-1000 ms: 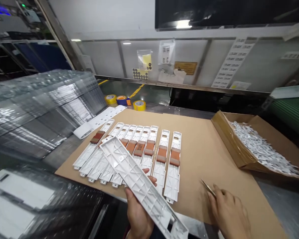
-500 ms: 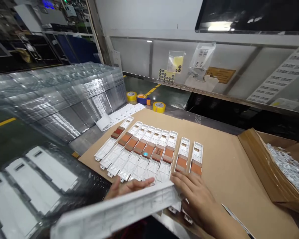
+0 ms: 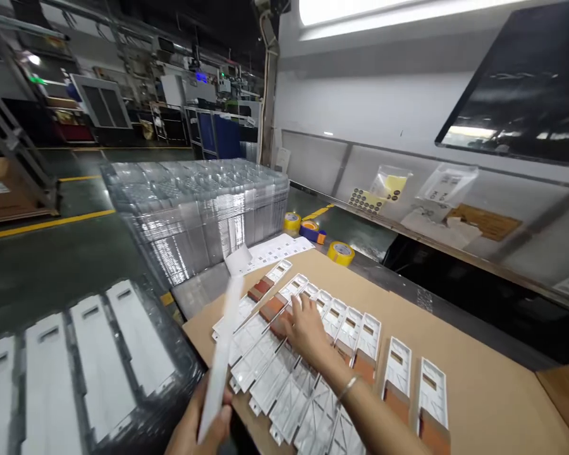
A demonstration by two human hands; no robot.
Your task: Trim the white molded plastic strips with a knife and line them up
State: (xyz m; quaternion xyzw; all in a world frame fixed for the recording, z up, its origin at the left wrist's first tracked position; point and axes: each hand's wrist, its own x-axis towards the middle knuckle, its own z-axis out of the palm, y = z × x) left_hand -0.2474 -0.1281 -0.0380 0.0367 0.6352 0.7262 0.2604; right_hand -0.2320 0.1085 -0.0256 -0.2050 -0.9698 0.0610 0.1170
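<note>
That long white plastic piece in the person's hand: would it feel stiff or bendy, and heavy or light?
The white plastic strip looks stiff: the left hand grips it near one end and it stands straight without drooping. It is probably light for its size, since the matching pieces show thin ribbed undersides. Those thin ribs might snap if forced.

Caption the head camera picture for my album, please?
Left hand holds a white plastic part; right hand rests on a row of matching parts.
</note>
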